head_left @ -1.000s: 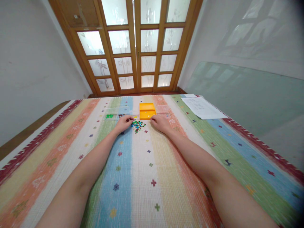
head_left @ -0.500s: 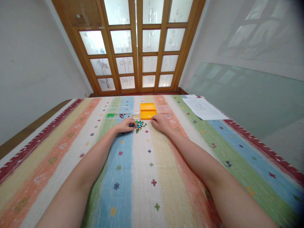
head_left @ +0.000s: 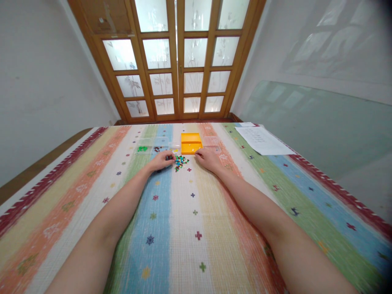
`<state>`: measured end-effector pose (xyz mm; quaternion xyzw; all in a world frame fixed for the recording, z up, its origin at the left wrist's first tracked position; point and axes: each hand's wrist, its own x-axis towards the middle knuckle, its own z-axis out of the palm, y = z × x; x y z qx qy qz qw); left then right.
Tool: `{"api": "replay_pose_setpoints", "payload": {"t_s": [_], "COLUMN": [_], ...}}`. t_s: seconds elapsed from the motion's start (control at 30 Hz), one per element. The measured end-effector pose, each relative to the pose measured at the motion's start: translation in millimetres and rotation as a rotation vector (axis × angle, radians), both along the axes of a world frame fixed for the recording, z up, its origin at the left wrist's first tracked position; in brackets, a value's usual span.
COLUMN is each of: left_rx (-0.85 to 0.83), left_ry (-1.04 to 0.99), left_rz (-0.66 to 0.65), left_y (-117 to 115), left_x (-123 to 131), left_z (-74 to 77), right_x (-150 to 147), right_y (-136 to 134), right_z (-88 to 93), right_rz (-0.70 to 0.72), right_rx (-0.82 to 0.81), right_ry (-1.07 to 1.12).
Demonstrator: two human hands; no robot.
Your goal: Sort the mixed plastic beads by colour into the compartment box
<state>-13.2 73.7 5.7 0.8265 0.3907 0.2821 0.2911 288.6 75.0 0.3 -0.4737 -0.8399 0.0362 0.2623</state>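
— Where are the beads [head_left: 181,162]?
— In a small mixed-colour pile on the striped cloth [head_left: 183,228], just in front of the orange tray [head_left: 190,143], between my hands.
— Grip?
— My left hand [head_left: 159,160]: fingers curled at the pile's left edge; I cannot tell whether they pinch a bead. My right hand [head_left: 208,158]: palm down, fingertips at the tray's near right corner; I cannot tell there either.

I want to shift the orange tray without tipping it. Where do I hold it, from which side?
Probably pinch the orange tray by its low wall, near right corner, from the near side: it lies flat and open-topped, the bead pile sits near-left of it, and the right hand rests by that corner.
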Motion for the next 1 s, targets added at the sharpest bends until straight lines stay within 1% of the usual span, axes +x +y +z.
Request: {"api": "replay_pose_setpoints", "payload": {"t_s": [0.07,0.23,0.4,0.47,0.53,0.63,0.83,0.93,1.0], "left_rx": [-0.003,0.027,0.088,0.085,0.064,-0.005,-0.165,-0.172,-0.134], "left_ry": [-0.012,-0.094,-0.101,-0.103,-0.136,-0.23,-0.448,-0.428,-0.372], "left_rz": [0.072,0.198,0.446,0.501,0.519,0.51,0.433,0.4,0.399], "left_y": [2,9,14,15,17,19,17,13,12], "left_x": [1,4,1,-1,-1,0,7,9,10], "left_z": [-5.1,-14.1,-17.1,-18.2,-19.8,-22.5,-21.3,-17.8,-15.6], "right_x": [0,0,0,1,0,0,0,1,1], "right_y": [0,1,0,0,0,1,1,1,2], "right_z": [-0.5,-2.1,-1.1,-0.7,-0.8,-1.4,-2.0,-2.7,-3.3], "right_rz": [-0.001,-0.002,0.0,-0.002,-0.002,-0.002,-0.003,0.011,0.015], "right_rx": [-0.001,0.002,0.012,0.011,0.013,0.014,0.001,0.013,0.018], "right_ry": [0.007,0.012,0.009,0.007,0.005,0.004,0.006,0.023,0.028]}}
